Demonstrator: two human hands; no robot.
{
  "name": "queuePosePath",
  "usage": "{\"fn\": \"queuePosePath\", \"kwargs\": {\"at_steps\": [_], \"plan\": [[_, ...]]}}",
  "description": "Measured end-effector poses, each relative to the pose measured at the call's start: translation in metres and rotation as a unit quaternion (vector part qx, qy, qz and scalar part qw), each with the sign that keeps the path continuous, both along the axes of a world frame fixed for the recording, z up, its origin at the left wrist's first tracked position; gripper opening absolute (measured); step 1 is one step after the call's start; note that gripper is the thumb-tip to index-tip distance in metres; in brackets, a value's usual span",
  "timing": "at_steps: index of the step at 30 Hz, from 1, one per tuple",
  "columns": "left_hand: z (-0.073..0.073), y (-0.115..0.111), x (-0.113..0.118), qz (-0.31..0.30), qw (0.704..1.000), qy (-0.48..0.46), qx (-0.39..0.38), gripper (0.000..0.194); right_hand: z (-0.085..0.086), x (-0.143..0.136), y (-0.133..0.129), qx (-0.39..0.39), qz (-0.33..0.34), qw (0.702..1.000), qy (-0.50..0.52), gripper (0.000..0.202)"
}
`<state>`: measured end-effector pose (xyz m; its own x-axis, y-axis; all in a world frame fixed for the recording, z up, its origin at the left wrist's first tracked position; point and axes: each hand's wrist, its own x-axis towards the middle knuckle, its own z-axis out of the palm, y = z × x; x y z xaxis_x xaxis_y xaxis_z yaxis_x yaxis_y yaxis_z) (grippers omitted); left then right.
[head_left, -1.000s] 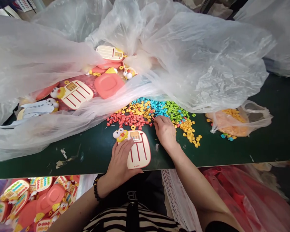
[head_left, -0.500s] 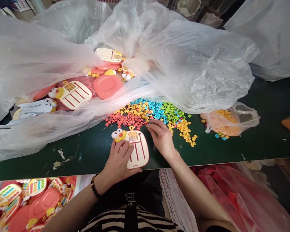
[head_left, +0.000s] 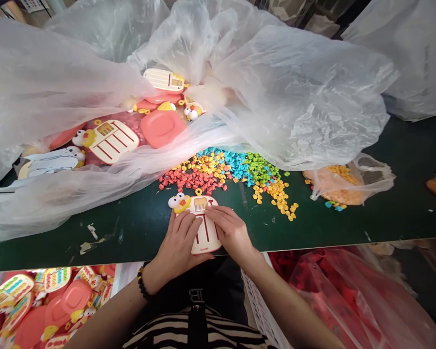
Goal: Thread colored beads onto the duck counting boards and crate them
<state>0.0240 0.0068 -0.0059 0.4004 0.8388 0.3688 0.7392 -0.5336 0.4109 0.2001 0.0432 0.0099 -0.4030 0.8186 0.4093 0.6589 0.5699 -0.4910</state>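
Observation:
A cream toy board point(head_left: 204, 242) with red slots and a big-eyed yellow duck head lies at the table's front edge. My left hand point(head_left: 179, 237) grips it from the left, fingers over its face and thumb along the lower edge. The fingertips of my right hand point(head_left: 232, 232) are pressed together on the board's upper right part, by the slots. Whatever they pinch, if anything, is hidden. Just behind the board lie loose small pieces: red ones point(head_left: 191, 180), yellow ones point(head_left: 281, 196), blue ones point(head_left: 236, 162) and green ones point(head_left: 263, 167).
Behind the pieces, a large clear plastic bag point(head_left: 276, 97) holds more boards point(head_left: 112, 141) and red backs point(head_left: 162, 128). A small bag of yellow pieces point(head_left: 339, 182) sits to the right. Below the table edge are boards with coloured pieces point(head_left: 12, 288) at left and red plastic-wrapped items point(head_left: 334, 286) at right.
My right hand has moved left and down from beside the piles of pieces onto the board's upper right. My left hand keeps its grip on the board.

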Motion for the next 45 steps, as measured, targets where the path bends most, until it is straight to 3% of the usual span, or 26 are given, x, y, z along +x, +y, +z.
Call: {"fn": "queuePosePath", "kwargs": {"at_steps": [5, 7, 9, 10, 13, 15, 19, 25, 31, 36, 45], "plan": [[0.0, 0.0, -0.005, -0.016, 0.999, -0.029, 0.0, 0.08, 0.004, -0.012, 0.003, -0.026, 0.032, 0.998, 0.056, 0.036], [0.002, 0.0, -0.006, -0.013, 1.0, -0.018, -0.002, 0.085, 0.006, -0.001, 0.022, -0.019, -0.036, 0.997, 0.063, 0.031], [0.004, 0.0, -0.006, -0.013, 1.0, 0.016, -0.01, 0.091, 0.006, 0.018, 0.048, 0.016, -0.163, 0.985, 0.053, 0.026], [0.005, 0.0, -0.005, -0.012, 0.999, 0.035, -0.015, 0.092, 0.004, 0.028, 0.06, 0.02, -0.191, 0.981, 0.024, 0.024], [0.005, 0.0, -0.002, -0.005, 0.998, 0.064, -0.015, 0.087, -0.002, 0.048, 0.085, 0.012, -0.205, 0.977, -0.053, 0.018], [0.004, 0.0, -0.002, -0.004, 0.998, 0.058, -0.007, 0.082, -0.005, 0.051, 0.088, 0.002, -0.202, 0.976, -0.077, 0.015], [0.004, 0.002, -0.007, -0.035, 0.999, 0.035, -0.024, 0.08, 0.0, 0.04, 0.07, -0.041, -0.19, 0.981, 0.006, 0.019], [0.007, 0.005, -0.014, -0.071, 0.996, 0.018, -0.057, 0.081, 0.009, 0.002, 0.035, -0.073, -0.107, 0.982, 0.141, 0.018], [0.005, 0.003, -0.012, -0.049, 0.997, -0.015, -0.051, 0.096, -0.006, -0.009, 0.02, 0.026, -0.094, 0.995, 0.01, 0.024], [0.0, 0.002, -0.01, -0.035, 0.997, -0.035, -0.054, 0.105, -0.004, -0.003, 0.014, 0.084, -0.097, 0.991, -0.048, 0.027], [0.0, -0.001, -0.012, -0.061, 0.996, -0.035, -0.052, 0.089, 0.003, 0.001, -0.001, 0.047, -0.109, 0.991, -0.054, 0.025]]}}
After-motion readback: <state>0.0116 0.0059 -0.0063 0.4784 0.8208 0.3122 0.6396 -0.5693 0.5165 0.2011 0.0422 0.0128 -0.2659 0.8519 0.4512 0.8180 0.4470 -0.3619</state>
